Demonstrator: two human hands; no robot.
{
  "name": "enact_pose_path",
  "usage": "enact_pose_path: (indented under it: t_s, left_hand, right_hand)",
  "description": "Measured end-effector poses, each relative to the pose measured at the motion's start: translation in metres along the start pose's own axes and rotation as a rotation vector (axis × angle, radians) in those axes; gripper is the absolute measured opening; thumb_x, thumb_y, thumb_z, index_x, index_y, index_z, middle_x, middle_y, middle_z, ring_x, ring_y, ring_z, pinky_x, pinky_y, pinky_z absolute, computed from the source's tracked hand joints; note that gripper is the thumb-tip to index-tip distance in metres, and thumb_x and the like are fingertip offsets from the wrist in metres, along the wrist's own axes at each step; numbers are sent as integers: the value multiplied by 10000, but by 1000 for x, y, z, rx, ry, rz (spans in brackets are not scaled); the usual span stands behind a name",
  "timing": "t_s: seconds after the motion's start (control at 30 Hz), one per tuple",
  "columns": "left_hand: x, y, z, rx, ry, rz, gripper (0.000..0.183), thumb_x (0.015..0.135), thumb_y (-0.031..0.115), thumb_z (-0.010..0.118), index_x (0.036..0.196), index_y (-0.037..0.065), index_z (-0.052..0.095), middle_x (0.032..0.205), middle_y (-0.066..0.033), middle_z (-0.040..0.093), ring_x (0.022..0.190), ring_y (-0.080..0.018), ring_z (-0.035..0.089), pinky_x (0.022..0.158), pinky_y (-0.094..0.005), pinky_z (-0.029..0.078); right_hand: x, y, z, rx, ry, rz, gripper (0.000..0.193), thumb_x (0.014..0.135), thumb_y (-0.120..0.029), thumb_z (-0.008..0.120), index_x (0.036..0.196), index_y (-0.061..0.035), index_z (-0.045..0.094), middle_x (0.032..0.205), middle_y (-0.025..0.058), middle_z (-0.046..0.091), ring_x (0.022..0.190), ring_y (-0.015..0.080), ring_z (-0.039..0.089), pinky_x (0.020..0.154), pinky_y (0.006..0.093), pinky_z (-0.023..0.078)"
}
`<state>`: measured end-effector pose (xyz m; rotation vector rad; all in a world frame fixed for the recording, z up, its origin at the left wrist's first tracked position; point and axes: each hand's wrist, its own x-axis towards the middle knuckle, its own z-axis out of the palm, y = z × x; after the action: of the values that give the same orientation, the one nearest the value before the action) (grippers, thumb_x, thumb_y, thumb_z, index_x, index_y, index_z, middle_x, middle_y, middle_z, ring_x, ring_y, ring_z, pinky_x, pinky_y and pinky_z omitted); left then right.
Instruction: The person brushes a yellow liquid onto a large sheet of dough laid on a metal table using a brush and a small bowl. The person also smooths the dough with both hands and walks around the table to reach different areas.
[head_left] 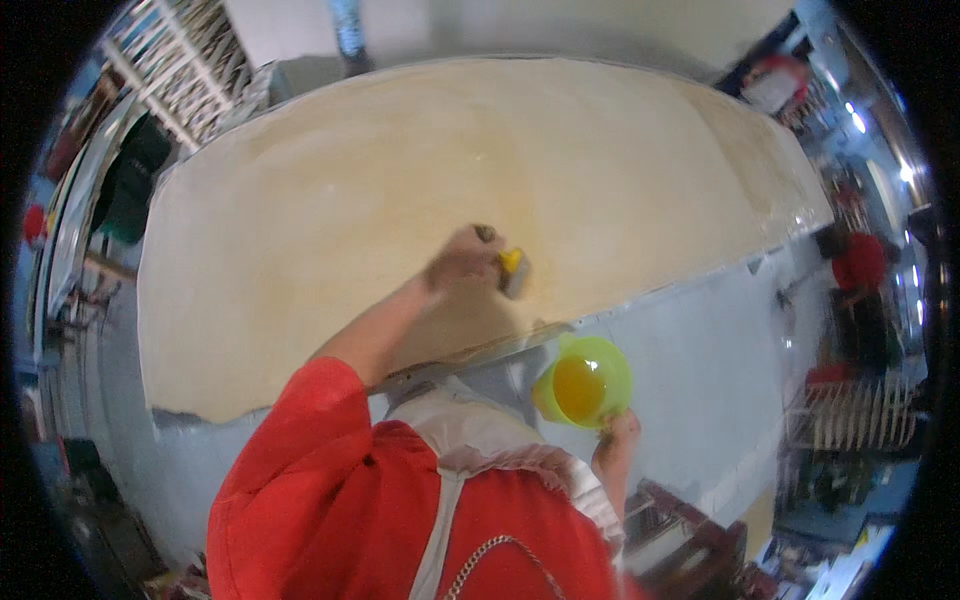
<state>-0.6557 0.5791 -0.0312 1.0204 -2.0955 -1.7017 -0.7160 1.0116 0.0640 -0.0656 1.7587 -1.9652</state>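
Observation:
My left hand (468,258) is closed around a paintbrush (514,268) with yellow near the grip and greyish bristles. Its bristle end is at the surface of a large cream-coloured sheet (330,220) that spreads across the table; whether the bristles touch it is blurred. Darker tan, wet-looking patches run over parts of the sheet. Low on the right, my right hand (615,437) grips a lime-green plastic jug (620,370) by its near side. Amber liquid (580,388) shows inside the jug, which hangs just off the sheet's near edge.
A pale wall (600,28) stands behind the sheet. Slatted racks (185,60) are at the far left. On the right are a red round thing (860,262) and a white slatted piece (860,415). Dark red wooden pieces (680,540) lie near my right side.

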Motion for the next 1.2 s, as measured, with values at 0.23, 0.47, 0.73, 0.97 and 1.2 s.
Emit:
enact_pose_path:
  t_s: [0.23,0.47,0.73,0.97,1.2]
  left_hand:
    - [-159,-111,-48,-85,497,-121,297,947,282,613,901,-6,668,738,-136,683,614,-199,646,568,-372,530]
    - [-335,-95,-213,977,675,-357,348,861,322,651,937,-15,692,907,-246,708,892,-420,689,806,-511,541]
    - [-79,21,11,125,583,75,294,908,287,623,890,-4,663,714,-160,680,646,-233,666,601,-415,519]
    - [-37,9,135,88,434,-82,406,890,453,585,982,79,712,936,-199,730,901,-366,710,804,-427,563]
    - [-253,-142,-102,-557,155,99,132,878,175,664,784,105,603,687,22,563,608,-89,562,563,-295,507]
  right_hand:
    - [-25,20,-32,-22,-146,-32,59,747,-31,624,800,-43,648,736,-24,610,627,61,492,606,228,382]
    - [-54,51,-69,21,-232,69,65,738,-11,606,799,-34,611,771,-19,589,684,73,486,656,239,404]
    - [-119,58,-82,-16,-64,100,217,751,24,613,664,-106,464,669,-54,480,629,63,421,590,245,335]
    - [-184,54,-54,-115,84,52,279,734,20,644,622,-135,439,643,-65,454,604,49,378,587,243,314]
    - [-229,87,23,-89,-15,-36,218,748,-39,629,638,-119,459,646,-57,485,582,57,389,581,237,308]
